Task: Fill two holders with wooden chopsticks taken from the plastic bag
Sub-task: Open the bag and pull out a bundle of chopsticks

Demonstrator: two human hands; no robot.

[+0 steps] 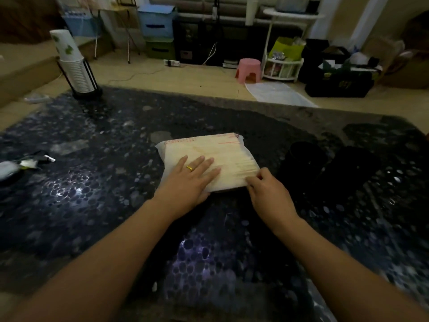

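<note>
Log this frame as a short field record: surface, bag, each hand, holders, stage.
surface: dark speckled table
bag: plastic bag of chopsticks, lying flat at table centre
left hand: left hand flat on the bag, fingers straight
right hand: right hand pinches the bag's near right corner
holders: two dark holders right of the bag; contents too dark to tell
other: cup stack far left
stage: no chopsticks out yet
</note>
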